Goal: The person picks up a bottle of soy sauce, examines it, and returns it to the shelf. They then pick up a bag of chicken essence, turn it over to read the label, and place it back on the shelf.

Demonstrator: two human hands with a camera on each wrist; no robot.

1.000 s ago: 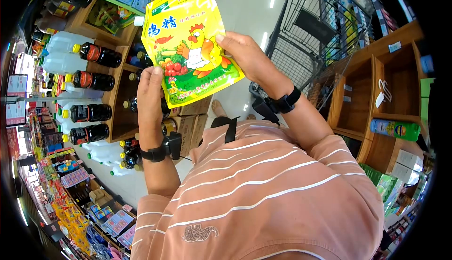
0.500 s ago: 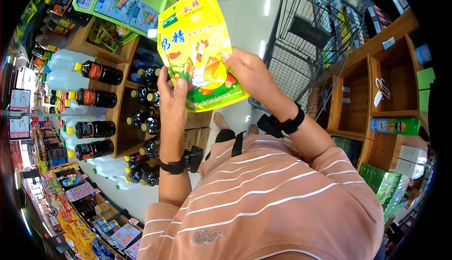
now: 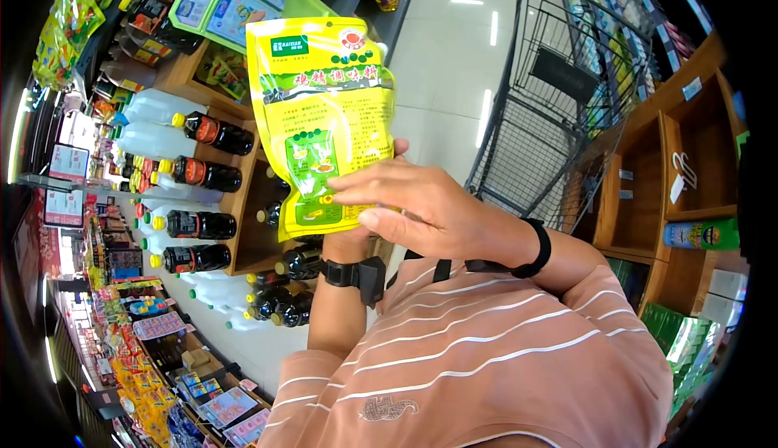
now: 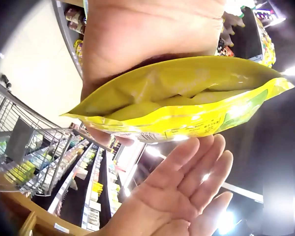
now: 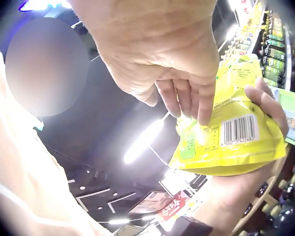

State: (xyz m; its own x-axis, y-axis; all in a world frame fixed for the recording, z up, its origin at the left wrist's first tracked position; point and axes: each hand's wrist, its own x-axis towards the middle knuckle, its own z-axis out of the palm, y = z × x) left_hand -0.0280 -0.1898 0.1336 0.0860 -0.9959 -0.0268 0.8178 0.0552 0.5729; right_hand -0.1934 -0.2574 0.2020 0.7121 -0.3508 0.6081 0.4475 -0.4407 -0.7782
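Note:
A yellow pouch of chicken bouillon seasoning (image 3: pixel 324 115) is held up in front of the body, its printed back facing the head camera. My left hand (image 4: pixel 152 29) grips its lower part from behind, and in the right wrist view a digit of that hand (image 5: pixel 268 105) lies over the side near the barcode. Most of the left hand is hidden behind the pouch in the head view. My right hand (image 3: pixel 429 205) lies across the lower printed side, fingers extended, with the fingertips (image 5: pixel 204 115) at the surface. The folded bottom of the pouch shows in the left wrist view.
Dark bottles with yellow caps (image 3: pixel 203 225) line a wooden shelf on the left, near clear jugs (image 3: pixel 154 144). A green display box (image 3: pixel 243 2) stands behind the pouch. A shopping cart (image 3: pixel 551 99) and wooden shelving (image 3: pixel 632 188) are to the right.
The pouch has been turned from its chicken-picture front to its printed back. My right hand has left the right edge and moved onto the pouch's lower face; the left hand now holds from behind.

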